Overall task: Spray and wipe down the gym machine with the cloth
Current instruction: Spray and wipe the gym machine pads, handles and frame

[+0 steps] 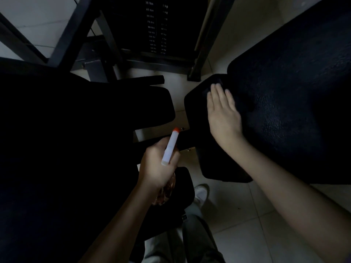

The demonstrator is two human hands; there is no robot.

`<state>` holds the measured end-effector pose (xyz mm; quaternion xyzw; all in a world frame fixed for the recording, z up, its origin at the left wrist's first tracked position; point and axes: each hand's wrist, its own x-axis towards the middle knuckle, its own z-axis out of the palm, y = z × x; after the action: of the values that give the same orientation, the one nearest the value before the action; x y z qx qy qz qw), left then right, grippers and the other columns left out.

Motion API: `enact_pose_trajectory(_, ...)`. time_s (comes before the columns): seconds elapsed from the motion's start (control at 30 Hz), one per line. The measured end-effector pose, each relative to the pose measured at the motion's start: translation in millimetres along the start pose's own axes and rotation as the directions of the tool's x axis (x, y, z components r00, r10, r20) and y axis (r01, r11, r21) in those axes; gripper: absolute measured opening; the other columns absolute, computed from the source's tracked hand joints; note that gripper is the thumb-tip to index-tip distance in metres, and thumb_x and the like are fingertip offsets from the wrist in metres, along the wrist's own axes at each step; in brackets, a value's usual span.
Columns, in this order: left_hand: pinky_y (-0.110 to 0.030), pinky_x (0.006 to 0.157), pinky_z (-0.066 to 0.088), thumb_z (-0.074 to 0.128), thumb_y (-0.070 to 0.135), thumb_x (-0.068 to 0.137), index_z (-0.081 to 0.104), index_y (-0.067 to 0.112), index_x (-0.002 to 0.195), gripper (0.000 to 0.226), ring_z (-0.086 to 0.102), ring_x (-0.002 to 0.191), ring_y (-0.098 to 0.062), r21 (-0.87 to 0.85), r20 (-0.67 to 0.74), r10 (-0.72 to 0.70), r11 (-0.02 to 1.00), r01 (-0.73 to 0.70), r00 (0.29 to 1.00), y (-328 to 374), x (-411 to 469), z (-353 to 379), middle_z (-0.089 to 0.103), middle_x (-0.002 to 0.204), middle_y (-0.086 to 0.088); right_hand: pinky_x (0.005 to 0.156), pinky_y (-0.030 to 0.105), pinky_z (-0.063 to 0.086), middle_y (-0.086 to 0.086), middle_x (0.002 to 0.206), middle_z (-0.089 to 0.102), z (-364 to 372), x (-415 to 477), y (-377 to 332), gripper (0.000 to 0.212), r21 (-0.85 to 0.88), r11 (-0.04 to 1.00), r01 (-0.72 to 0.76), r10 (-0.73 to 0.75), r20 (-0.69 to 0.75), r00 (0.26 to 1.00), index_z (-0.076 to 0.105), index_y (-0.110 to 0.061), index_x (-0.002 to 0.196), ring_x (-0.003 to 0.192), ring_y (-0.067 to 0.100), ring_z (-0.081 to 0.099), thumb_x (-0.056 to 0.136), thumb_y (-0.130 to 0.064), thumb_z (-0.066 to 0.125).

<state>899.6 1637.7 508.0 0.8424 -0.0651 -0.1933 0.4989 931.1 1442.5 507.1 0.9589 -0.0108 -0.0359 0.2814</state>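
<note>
Left hand (158,164): clenched on white spray bottle with orange nozzle (170,147), near centre. Right hand (223,112): flat, pressing dark cloth (212,86) onto black textured machine pad (284,103), right. Wiping apparently underway; left black pads (95,111) seemingly remain.

Dim room, pale tiled floor (247,215), dark metal frame bars (72,31), weight stack with faint white numbers (155,27) behind.

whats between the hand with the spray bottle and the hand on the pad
In the head view, only pale floor tile and a dark frame bar lie between the left hand on the spray bottle and the right hand.
</note>
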Motion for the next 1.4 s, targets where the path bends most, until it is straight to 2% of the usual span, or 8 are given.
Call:
enact_pose_trajectory(0.4, -0.05, 0.058, 0.053, 0.057, 0.008, 0.088, 0.057, 0.009, 0.114, 0.026, 0.056, 0.06, -0.024, 0.046, 0.023, 0.042, 0.998, -0.043, 0.999, 2, -10, -2, 0.051, 0.069, 0.009, 0.112, 0.036, 0.005, 0.023, 0.128, 0.056, 19, -112, -3, 0.048, 0.201, 0.961, 0.189, -0.211, 0.095, 0.973, 0.058, 0.009, 0.119, 0.121, 0.033, 0.053, 0.074, 0.002, 0.041)
enact_pose_trajectory(0.6, -0.051, 0.061, 0.053, 0.049, 0.025, 0.083, 0.057, 0.006, 0.113, 0.037, 0.06, 0.068, -0.03, 0.093, 0.006, 0.063, 0.994, -0.063, 0.998, 3, -12, -1, 0.059, 0.079, -0.011, 0.109, 0.03, 0.029, 0.005, 0.157, 0.014, 47, -74, -54, 0.059, 0.193, 0.961, 0.199, -0.246, 0.268, 0.931, 0.01, -0.011, 0.15, 0.141, 0.022, 0.024, 0.095, -0.006, 0.032)
enact_pose_trajectory(0.73, -0.046, 0.057, 0.052, 0.048, 0.026, 0.081, 0.057, 0.005, 0.111, 0.038, 0.059, 0.064, -0.027, 0.093, 0.046, 0.081, 0.992, -0.085, 0.996, 1, -11, -5, 0.055, 0.073, -0.002, 0.08, 0.022, 0.051, 0.007, 0.124, 0.062, 51, -108, -67, 0.046, 0.391, 0.915, 0.094, -0.25, 0.369, 0.895, 0.065, -0.009, 0.118, 0.111, 0.015, 0.061, 0.08, -0.008, 0.039)
enact_pose_trajectory(0.9, -0.052, 0.065, 0.053, 0.05, 0.028, 0.082, 0.053, 0.004, 0.115, 0.041, 0.06, 0.071, -0.035, 0.14, 0.074, 0.038, 0.989, -0.048, 0.997, 6, -12, -11, 0.061, 0.083, -0.019, 0.089, 0.021, 0.047, 0.003, 0.119, 0.066, 35, -156, -45, 0.037, 0.362, 0.887, 0.287, -0.374, 0.199, 0.906, 0.07, -0.013, 0.11, 0.115, 0.013, 0.058, 0.075, -0.024, 0.063)
enact_pose_trajectory(1.0, -0.044, 0.069, 0.052, 0.055, 0.021, 0.086, 0.052, 0.0, 0.117, 0.037, 0.059, 0.077, -0.033, 0.163, 0.119, 0.044, 0.985, -0.063, 0.992, 14, -16, -12, 0.059, 0.087, -0.015, 0.096, 0.027, 0.044, 0.007, 0.115, 0.067, 23, -158, -27, 0.039, 0.355, 0.9, 0.253, -0.307, 0.104, 0.946, 0.072, -0.008, 0.105, 0.112, 0.018, 0.06, 0.078, -0.014, 0.044)
enact_pose_trajectory(1.1, -0.026, 0.067, 0.044, 0.051, 0.03, 0.079, 0.051, 0.0, 0.122, 0.052, 0.054, 0.079, -0.02, 0.198, 0.173, 0.109, 0.97, -0.143, 0.979, 25, -25, -16, 0.056, 0.092, -0.006, 0.104, 0.033, 0.038, 0.011, 0.118, 0.066, 5, -158, -4, 0.047, 0.313, 0.934, 0.172, -0.2, 0.06, 0.978, 0.068, -0.003, 0.11, 0.113, 0.021, 0.06, 0.065, -0.013, 0.076)
enact_pose_trajectory(1.27, -0.04, 0.066, 0.05, 0.05, 0.043, 0.073, 0.052, 0.006, 0.117, 0.057, 0.058, 0.077, -0.023, 0.254, 0.247, 0.074, 0.957, -0.138, 0.966, 34, -43, -26, 0.059, 0.091, -0.006, 0.096, 0.039, 0.047, 0.015, 0.115, 0.066, -21, -159, 27, 0.055, 0.38, 0.925, 0.005, -0.026, 0.049, 0.998, 0.068, 0.001, 0.108, 0.108, 0.027, 0.063, 0.056, -0.002, 0.083)
enact_pose_trajectory(1.4, -0.031, 0.063, 0.045, 0.051, 0.038, 0.073, 0.053, 0.012, 0.109, 0.044, 0.055, 0.073, -0.019, 0.296, 0.284, 0.091, 0.939, -0.177, 0.955, 58, -62, -32, 0.053, 0.084, 0.002, 0.091, 0.041, 0.05, 0.016, 0.111, 0.067, -54, -161, 56, 0.034, 0.431, 0.9, -0.059, 0.099, -0.071, 0.993, 0.068, 0.0, 0.107, 0.101, 0.029, 0.065, 0.076, 0.001, 0.054)
